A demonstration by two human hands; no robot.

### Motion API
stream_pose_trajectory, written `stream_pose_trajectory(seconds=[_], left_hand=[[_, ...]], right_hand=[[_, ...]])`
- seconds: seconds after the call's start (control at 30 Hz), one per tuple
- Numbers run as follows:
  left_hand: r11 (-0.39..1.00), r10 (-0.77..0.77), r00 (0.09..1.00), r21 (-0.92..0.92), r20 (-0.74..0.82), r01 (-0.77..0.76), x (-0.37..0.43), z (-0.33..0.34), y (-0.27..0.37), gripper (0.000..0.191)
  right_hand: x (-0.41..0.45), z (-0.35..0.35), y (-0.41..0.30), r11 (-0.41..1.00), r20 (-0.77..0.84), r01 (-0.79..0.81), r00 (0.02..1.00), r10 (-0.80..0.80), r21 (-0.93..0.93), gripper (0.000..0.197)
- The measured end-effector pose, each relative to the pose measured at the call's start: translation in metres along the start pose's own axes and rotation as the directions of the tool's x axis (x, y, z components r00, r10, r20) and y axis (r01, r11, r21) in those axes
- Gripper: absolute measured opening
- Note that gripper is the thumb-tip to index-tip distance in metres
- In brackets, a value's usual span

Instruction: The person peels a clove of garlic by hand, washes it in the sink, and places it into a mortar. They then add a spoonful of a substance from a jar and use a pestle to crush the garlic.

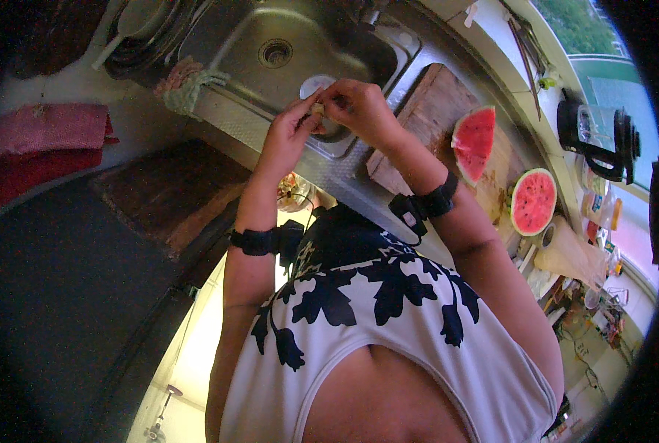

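Both my hands meet over the near side of the stainless steel sink. A small pale yellowish piece, possibly a garlic clove, shows between them. My left hand holds it from the left with the thumb and fingers. From the other side, the bent fingers of my right hand pinch at it; the fingertips partly hide it. Just beyond the hands a small white dish sits in the sink, partly covered by my fingers.
Right of the sink, a wooden cutting board lies near a watermelon wedge and a cut watermelon half. A plastic roll and a clear jug stand farther right. Cloths drape the sink's left edge.
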State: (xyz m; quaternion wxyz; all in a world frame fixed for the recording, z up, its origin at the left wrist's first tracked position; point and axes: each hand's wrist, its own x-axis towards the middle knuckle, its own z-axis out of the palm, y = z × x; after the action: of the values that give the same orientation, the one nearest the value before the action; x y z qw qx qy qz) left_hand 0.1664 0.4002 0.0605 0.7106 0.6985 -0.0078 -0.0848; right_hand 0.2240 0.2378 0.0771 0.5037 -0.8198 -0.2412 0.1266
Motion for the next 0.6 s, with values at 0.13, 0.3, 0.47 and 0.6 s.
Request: stream_pose_trajectory(seconds=[0.13,0.3,0.47,0.6], left_hand=[[1.0,0.004,1.0,0.027,0.026,-0.005,0.001,-0.001,-0.002,0.043],[0.992,0.101,0.981,-0.063,-0.163,-0.113,0.006,0.003,-0.011,0.033],[0.996,0.018,0.977,-0.08,-0.213,-0.036,0.007,0.001,0.0,0.026],[0.999,0.008,0.967,-0.032,-0.254,-0.017,0.006,0.004,0.009,0.023]], right_hand=[[-0.002,0.005,0.013,0.928,0.017,-0.213,0.976,0.218,0.305,0.015],[-0.004,0.019,0.016,0.9,-0.112,-0.134,0.974,0.197,0.415,0.015],[-0.005,0.027,0.021,0.824,-0.056,-0.146,0.976,0.21,0.547,0.014],[-0.008,0.024,0.014,0.679,-0.021,-0.256,0.928,0.371,0.688,0.017]])
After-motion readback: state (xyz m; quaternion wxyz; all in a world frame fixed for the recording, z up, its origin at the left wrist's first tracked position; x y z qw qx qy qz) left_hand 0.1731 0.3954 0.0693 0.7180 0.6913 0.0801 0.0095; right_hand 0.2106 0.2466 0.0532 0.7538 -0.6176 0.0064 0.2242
